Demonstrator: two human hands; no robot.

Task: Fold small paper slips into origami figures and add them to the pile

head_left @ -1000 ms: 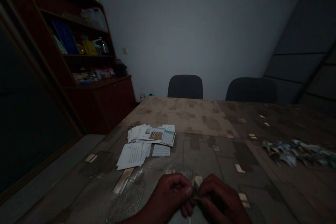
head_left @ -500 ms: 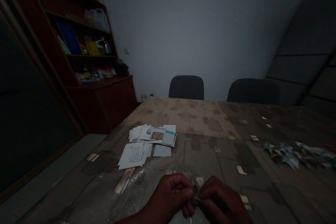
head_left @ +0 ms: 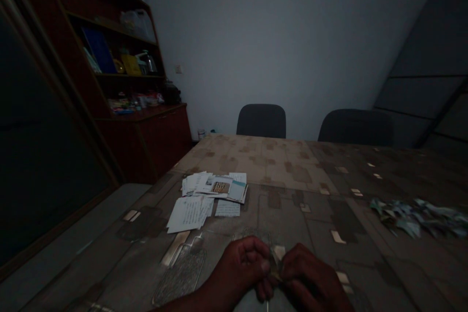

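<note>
My left hand and my right hand are close together at the near edge of the table. Between their fingertips is a small, dull olive-brown piece of folded paper, pinched from both sides. Dim light and the fingers hide most of it, so its exact shape is unclear. Beyond my left hand, a loose stack of white printed cards lies flat. Farther right on the table is a heap of crumpled or folded pale greenish paper pieces.
A patterned cloth covers the table. Two dark chairs stand at its far side. To the left is a reddish-brown shelf cabinet with a kettle and other household items. A grey panelled surface rises at the right.
The view has shifted slightly, moving the scene a little to the right. The piece of paper shows a bit more between my fingers; both hands keep their pinch.
</note>
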